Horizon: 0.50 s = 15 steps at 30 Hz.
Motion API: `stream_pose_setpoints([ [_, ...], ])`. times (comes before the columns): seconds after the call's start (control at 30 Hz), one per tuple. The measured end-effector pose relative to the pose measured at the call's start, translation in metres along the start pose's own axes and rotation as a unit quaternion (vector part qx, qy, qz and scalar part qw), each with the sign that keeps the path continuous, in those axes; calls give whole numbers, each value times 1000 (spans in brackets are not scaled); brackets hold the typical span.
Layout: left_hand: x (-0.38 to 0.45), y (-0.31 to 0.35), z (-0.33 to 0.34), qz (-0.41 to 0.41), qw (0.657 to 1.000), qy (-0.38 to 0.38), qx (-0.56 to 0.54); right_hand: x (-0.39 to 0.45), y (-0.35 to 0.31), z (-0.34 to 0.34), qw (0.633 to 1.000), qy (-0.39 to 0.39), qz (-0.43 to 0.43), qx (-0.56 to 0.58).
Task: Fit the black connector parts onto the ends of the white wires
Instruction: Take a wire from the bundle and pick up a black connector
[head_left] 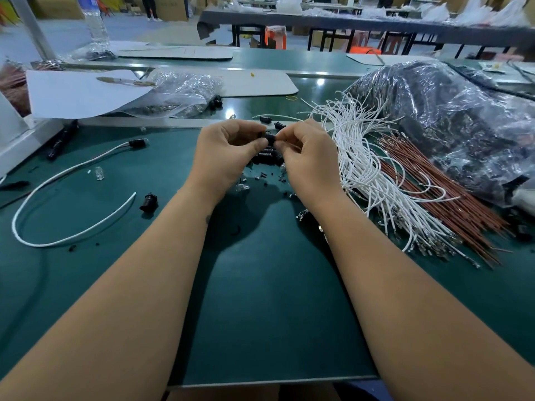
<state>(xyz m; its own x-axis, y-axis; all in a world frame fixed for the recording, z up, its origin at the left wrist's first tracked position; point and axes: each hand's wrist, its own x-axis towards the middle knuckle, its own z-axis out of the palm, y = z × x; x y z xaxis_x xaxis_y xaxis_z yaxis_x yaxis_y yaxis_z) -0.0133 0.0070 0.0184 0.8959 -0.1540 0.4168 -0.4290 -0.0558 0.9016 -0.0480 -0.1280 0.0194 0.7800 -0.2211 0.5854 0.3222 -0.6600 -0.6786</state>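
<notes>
Black connector [269, 139] pinched between my left hand [228, 153] and right hand [307, 157]; tiny, hard, probably slippery, so I grip its sides near the wires [364, 169].

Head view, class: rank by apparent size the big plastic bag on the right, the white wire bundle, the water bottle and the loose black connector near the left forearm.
1. Big plastic bag
2. White wire bundle
3. Water bottle, though it stands farther away
4. Loose black connector

Your left hand [228, 151] and right hand [307, 157] pinch one black connector [269, 139] between them; more black parts [267, 158] lie just beneath, white wires [373, 169] to the right
</notes>
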Motion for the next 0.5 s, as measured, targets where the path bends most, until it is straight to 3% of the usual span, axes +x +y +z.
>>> stream_pose_setpoints([
  [0.2, -1, 1, 2, 6, 1000, 8, 2, 0, -1, 0, 1000, -17, 21, -1],
  [0.5, -2, 0, -1, -11, 999, 0, -44, -2, -4, -3, 995, 34, 50, 80],
])
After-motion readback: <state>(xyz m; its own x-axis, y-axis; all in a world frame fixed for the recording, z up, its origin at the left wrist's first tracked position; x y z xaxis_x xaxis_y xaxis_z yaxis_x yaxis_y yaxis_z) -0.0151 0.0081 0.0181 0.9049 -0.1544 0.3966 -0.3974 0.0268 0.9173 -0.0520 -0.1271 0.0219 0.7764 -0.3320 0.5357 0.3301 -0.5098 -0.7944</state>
